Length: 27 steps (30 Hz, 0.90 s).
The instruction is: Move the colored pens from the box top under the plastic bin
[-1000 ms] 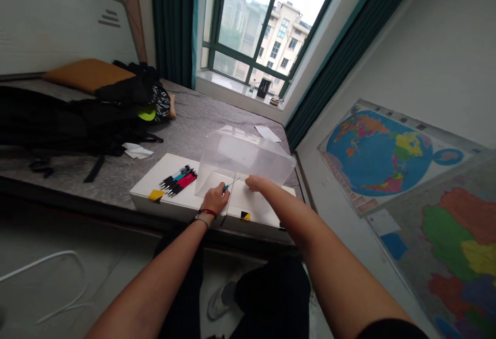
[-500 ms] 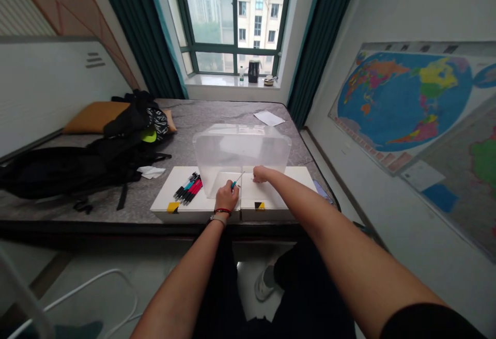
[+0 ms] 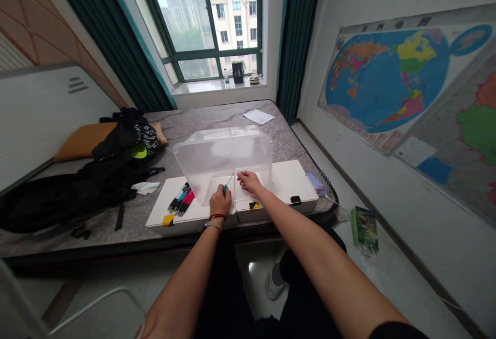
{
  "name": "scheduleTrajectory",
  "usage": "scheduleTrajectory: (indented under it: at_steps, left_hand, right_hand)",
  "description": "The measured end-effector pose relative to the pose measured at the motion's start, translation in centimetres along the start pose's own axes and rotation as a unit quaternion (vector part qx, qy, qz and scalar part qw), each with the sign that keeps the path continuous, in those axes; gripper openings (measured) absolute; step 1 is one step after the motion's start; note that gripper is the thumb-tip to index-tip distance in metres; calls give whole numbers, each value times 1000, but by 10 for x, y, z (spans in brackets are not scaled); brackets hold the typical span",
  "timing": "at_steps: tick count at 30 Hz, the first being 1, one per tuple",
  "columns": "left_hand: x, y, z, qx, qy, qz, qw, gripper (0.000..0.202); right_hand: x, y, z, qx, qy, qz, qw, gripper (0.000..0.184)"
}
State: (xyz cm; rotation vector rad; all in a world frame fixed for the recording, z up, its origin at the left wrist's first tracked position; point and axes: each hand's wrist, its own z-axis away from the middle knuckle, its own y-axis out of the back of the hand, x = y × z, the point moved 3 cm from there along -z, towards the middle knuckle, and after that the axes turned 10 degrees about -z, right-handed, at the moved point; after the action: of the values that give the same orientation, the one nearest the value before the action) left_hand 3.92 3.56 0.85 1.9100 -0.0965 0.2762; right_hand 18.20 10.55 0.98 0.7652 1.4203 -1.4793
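Observation:
My left hand (image 3: pixel 220 200) is closed around a teal pen barrel (image 3: pixel 225 189). A thin, pale rod like a refill sticks up from it, slanting to the right. Just beyond the rod's tip, my right hand (image 3: pixel 248 182) has its thumb and forefinger pinched together; whatever they hold is too small to make out. Both hands are over white boxes (image 3: pixel 284 181), in front of a clear plastic bin (image 3: pixel 222 148) that rests on its side. Left of the bin lie several black, teal and pink pens (image 3: pixel 182 199) in a bunch.
The boxes stand at the near edge of a grey mattress (image 3: pixel 201 117). A black bag (image 3: pixel 50 194) and a crumpled tissue (image 3: pixel 145 188) lie on the left. White paper (image 3: pixel 259 117) is at the back. A green box (image 3: pixel 364 228) and a cable are on the floor at right.
The view has turned rightward and down. My right hand has lifted off the box top and turned, its pinched fingers now near the rod's tip. My left hand keeps its hold.

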Motion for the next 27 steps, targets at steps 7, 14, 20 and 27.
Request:
scheduleTrajectory:
  at_steps: [7, 14, 20, 27]
  left_hand:
    - [2, -4, -1, 0, -11, -53, 999, 20]
    - [4, -4, 0, 9, -35, -90, 995, 18]
    - [4, -4, 0, 3, -48, -96, 994, 20]
    - [5, -2, 0, -8, -38, -99, 994, 22]
  right_hand:
    - [15, -2, 22, -66, 21, -260, 963, 32]
    - [13, 2, 20, -46, 7, -296, 954, 32]
    - [13, 0, 23, -61, 14, -299, 952, 30]
    - [12, -1, 25, -64, 20, -282, 957, 31]
